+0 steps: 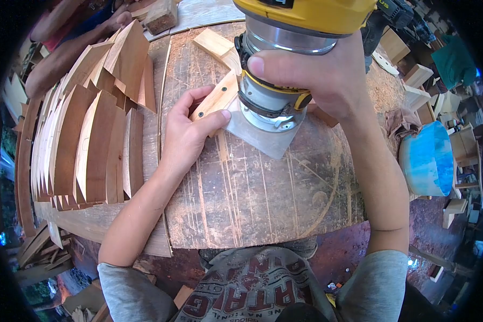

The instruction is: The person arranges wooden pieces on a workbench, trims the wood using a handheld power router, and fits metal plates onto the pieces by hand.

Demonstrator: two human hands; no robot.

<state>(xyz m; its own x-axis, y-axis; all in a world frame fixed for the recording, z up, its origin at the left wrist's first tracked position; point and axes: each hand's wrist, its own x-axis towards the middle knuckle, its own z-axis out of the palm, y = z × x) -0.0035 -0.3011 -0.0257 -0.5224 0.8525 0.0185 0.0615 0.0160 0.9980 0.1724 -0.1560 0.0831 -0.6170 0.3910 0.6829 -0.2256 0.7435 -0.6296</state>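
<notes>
1. At your far left, many curved brown wooden pieces (67, 139) stand packed side by side on the worn brown wooden tabletop (252, 204); another person's hand (119, 21) is near their far end.
2. Your left hand (187, 119) comes next; its fingers are wrapped round a pale rectangular wooden grip block with two dark screw heads (213, 100), the thumb lying over its near right end.
3. Just beyond that grip block, a loose light-coloured wooden offcut (212, 44) lies on the tabletop.
4. To the grip block's right is a translucent grey flat plate (263, 138), one corner pointing towards you; the yellow-and-silver cylindrical router (284, 37) stands on it, over the tabletop's far half.
5. Your right hand (327, 75) grips the router from the right; its thumb crosses the front, the other fingers mostly hidden.
6. Farther right, a crumpled brown cloth (403, 122) is beside a blue-and-white round plastic bucket (429, 158).
</notes>
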